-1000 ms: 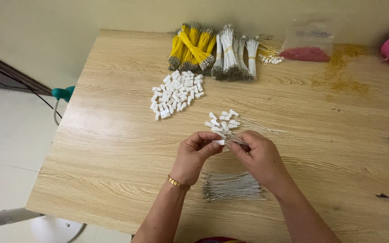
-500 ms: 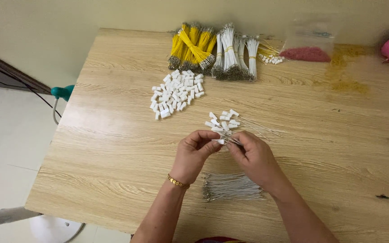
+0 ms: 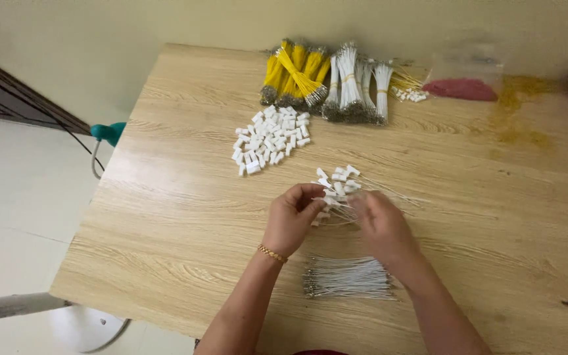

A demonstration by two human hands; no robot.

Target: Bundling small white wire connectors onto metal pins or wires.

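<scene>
Light wooden table (image 3: pixel 185 217) against a pale yellow wall (image 3: pixel 165 23), white tiled floor (image 3: pixel 14 217) beside it.

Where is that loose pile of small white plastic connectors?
The loose pile of small white plastic connectors lies on the wooden table, left of centre, just before the yellow wire bundles.

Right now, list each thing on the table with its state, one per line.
left hand: pinching a small white connector
right hand: fingers closed on a thin wire
white connectors: loose pile
wired connectors: small heap beyond the hands
loose white wires: lying flat, side by side
yellow wire bundles: tied
white wire bundles: tied
</scene>
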